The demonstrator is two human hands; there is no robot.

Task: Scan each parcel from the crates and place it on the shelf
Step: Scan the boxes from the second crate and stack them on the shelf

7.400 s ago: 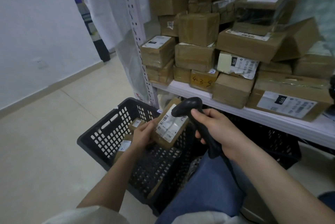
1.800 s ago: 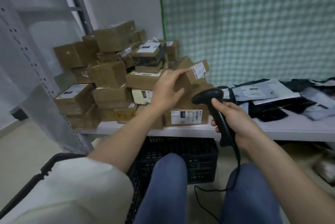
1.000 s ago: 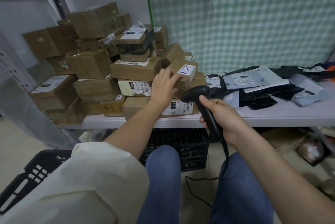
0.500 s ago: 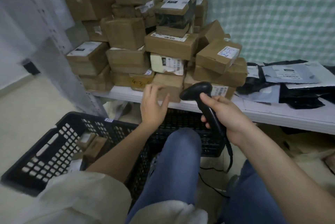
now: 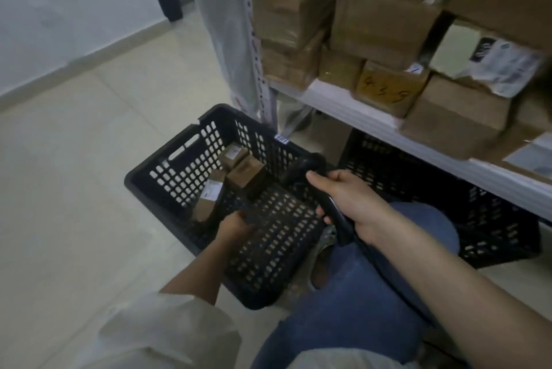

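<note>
Reaching into the black crate (image 5: 179,165) on the floor, your left hand (image 5: 236,226) sits low inside, fingers blurred, so I cannot tell whether they are spread or curled. Three small cardboard parcels (image 5: 236,171) lie at the far corner, just beyond it. They look light and stiff; take one across its narrow sides, label up. Your right hand (image 5: 348,204) is wrapped around the scanner (image 5: 328,204) handle above the crate.

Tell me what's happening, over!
Left hand reaching into black plastic crate, empty. Right hand gripping black handheld scanner. Brown cardboard parcels waiting. Nothing blocking.
</note>
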